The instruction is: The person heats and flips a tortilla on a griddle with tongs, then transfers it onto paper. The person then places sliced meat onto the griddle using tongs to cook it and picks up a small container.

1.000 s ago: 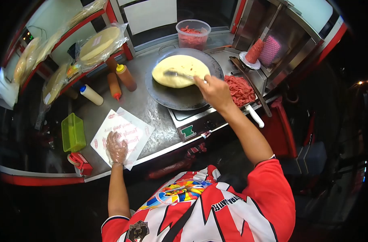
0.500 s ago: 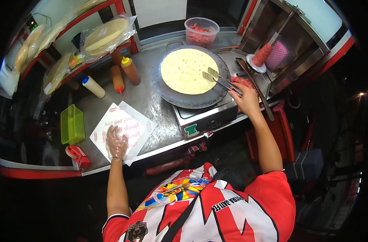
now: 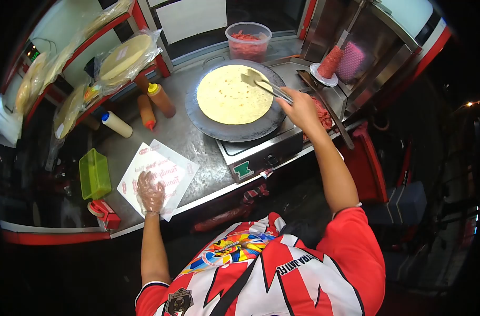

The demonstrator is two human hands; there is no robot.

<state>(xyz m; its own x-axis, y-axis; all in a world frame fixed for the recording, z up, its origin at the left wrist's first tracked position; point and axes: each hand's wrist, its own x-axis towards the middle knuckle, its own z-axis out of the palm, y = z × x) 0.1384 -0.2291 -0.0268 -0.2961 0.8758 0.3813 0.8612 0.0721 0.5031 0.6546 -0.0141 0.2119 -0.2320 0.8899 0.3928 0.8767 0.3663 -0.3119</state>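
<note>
Forward, laterally between the hands (image 3: 150,194) (image 3: 305,111), the flatbread (image 3: 229,101)

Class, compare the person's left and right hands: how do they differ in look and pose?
The left hand wears a clear glove; the right hand looks bare. The left hand lies spread on printed paper; the right hand grips tongs, their tips over the flatbread. Both are palm-down.

One head-worn camera looks forward and down over the counter (image 3: 178,128).
</note>
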